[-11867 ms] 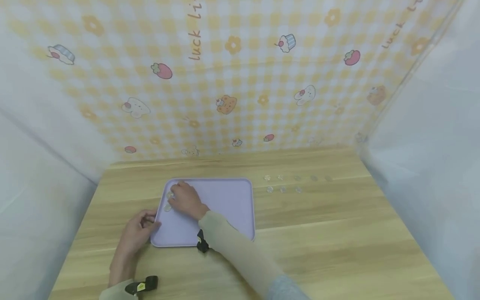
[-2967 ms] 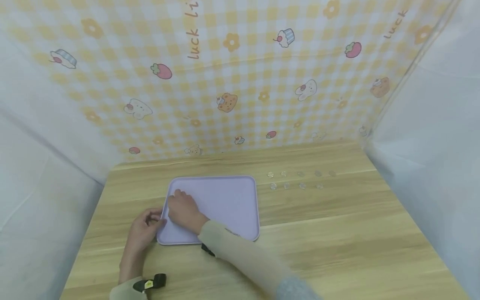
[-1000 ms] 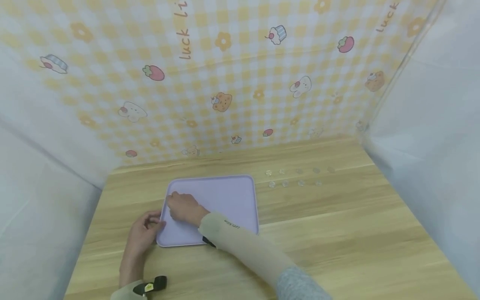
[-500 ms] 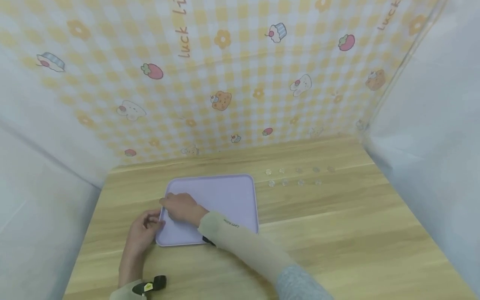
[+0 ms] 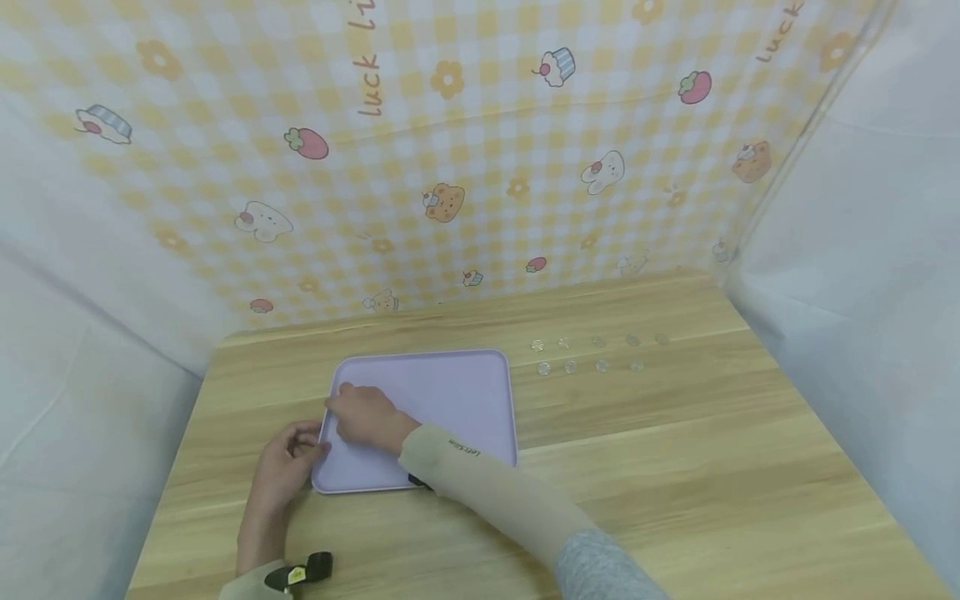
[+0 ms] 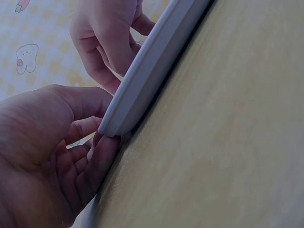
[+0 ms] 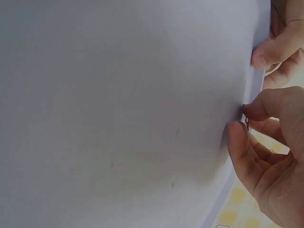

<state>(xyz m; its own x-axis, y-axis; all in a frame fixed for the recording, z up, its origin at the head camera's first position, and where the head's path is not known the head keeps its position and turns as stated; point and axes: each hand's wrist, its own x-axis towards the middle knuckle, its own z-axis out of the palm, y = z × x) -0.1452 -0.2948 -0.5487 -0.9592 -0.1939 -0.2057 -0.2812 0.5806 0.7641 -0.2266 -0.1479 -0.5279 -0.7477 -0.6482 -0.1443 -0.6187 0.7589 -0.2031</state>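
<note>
A lilac tray [image 5: 450, 408] lies on the wooden table. My left hand [image 5: 283, 467] grips its left rim, thumb on the inside and fingers under the edge in the left wrist view. Reaching across the tray, my right hand [image 5: 363, 414] is at the left rim just beyond the left hand. In the right wrist view its thumb and finger pinch a small thin coin [image 7: 246, 123], seen edge-on against the tray wall. The head view hides this coin behind the fingers.
Right of the tray, several small silvery coins [image 5: 570, 367] lie flat in two rows, the back row longer. A yellow checked cloth [image 5: 480, 167] hangs behind the table [image 5: 637, 483], with pale sheets at both sides.
Two coins seen on the tray's left side at first no longer show there. The front row on the table has gained one coin. My right hand has shifted slightly at the left rim.
</note>
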